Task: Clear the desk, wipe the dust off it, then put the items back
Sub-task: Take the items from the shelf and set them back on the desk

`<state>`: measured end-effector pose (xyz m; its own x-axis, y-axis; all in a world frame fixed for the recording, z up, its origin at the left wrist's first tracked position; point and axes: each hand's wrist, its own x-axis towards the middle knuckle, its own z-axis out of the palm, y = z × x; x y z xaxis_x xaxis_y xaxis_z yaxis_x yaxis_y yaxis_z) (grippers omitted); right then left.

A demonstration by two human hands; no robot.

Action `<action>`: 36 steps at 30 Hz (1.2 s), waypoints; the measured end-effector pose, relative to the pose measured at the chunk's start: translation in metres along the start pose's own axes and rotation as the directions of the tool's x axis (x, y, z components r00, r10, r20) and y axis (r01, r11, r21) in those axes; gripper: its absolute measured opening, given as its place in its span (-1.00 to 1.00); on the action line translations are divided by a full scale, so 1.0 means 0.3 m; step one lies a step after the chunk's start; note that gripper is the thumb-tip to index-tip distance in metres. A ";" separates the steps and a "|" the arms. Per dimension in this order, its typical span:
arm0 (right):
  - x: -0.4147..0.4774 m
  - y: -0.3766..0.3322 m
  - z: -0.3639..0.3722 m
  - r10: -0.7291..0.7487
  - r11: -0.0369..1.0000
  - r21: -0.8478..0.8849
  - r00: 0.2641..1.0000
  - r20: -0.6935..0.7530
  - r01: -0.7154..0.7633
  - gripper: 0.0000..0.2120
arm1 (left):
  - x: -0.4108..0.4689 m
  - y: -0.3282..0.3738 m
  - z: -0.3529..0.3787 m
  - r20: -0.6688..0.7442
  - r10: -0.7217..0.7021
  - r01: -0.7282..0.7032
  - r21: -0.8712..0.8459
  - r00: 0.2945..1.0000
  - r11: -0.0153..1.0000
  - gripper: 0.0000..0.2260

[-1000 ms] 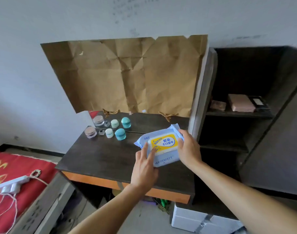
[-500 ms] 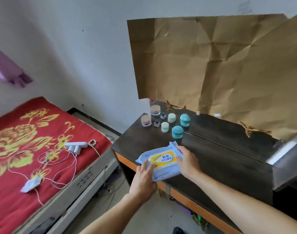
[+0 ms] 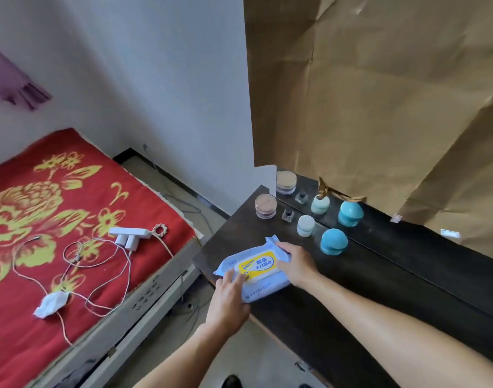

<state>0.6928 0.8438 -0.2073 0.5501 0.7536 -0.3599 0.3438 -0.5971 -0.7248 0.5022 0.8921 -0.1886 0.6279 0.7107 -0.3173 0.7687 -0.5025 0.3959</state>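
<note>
Here, wipes pack (image 3: 263, 275) sits between both hands (2 grips).

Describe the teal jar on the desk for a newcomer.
On the dark desk, four small containers line up before the mirror. The teal jar ends that row, nearest the wipes pack. It alone is teal; its neighbour is white, and the teal twin behind is a reflection.
</note>
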 end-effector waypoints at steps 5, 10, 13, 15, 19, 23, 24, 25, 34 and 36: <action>0.197 -0.044 0.060 0.039 0.999 0.003 0.999 0.019 -0.039 -0.48 | 0.186 -0.095 -0.030 0.074 0.019 -0.019 -0.003 0.997 1.000 -0.46; 0.361 -0.098 0.109 0.069 0.998 0.003 0.997 0.032 -0.069 -0.48 | 0.354 -0.204 -0.063 0.182 0.085 -0.086 -0.003 0.980 0.996 -0.49; 0.453 -0.104 0.134 0.075 0.997 -0.039 0.996 0.041 -0.073 -0.47 | 0.439 -0.248 -0.067 0.269 0.154 -0.169 0.033 0.951 0.985 -0.51; 0.488 -0.107 0.152 0.076 0.995 -0.073 0.997 0.022 -0.074 -0.48 | 0.485 -0.264 -0.073 0.324 0.179 -0.212 0.068 0.929 0.975 -0.51; 0.507 -0.105 0.189 0.074 0.979 -0.181 0.993 -0.090 -0.090 -0.57 | 0.562 -0.261 -0.107 0.437 0.217 -0.292 0.111 0.873 0.950 -0.52; 0.481 -0.090 0.186 0.091 0.947 -0.289 0.982 -0.168 -0.137 -0.58 | 0.610 -0.236 -0.144 0.498 0.254 -0.399 0.209 0.829 0.893 -0.63; 0.469 -0.086 0.174 0.090 0.945 -0.294 0.977 -0.196 -0.146 -0.56 | 0.616 -0.228 -0.152 0.498 0.269 -0.426 0.234 0.824 0.874 -0.65; 0.451 -0.084 0.157 0.090 0.945 -0.287 0.970 -0.226 -0.155 -0.54 | 0.620 -0.215 -0.159 0.492 0.284 -0.448 0.253 0.823 0.858 -0.67; 0.049 0.081 -0.057 0.123 0.939 -0.229 0.873 -0.473 -0.256 -0.65 | 0.525 0.093 -0.144 0.427 0.525 -0.655 0.252 0.736 0.713 -0.74; -0.095 0.149 -0.098 0.130 0.936 -0.215 0.843 -0.523 -0.278 -0.67 | 0.455 0.183 -0.109 0.414 0.586 -0.705 0.242 0.696 0.667 -0.74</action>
<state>0.7149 0.7877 -0.2122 0.9060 0.4134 -0.0908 0.3324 -0.8278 -0.4519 0.6260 0.9776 -0.1821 0.9384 -0.0035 -0.3455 0.0992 -0.9551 0.2791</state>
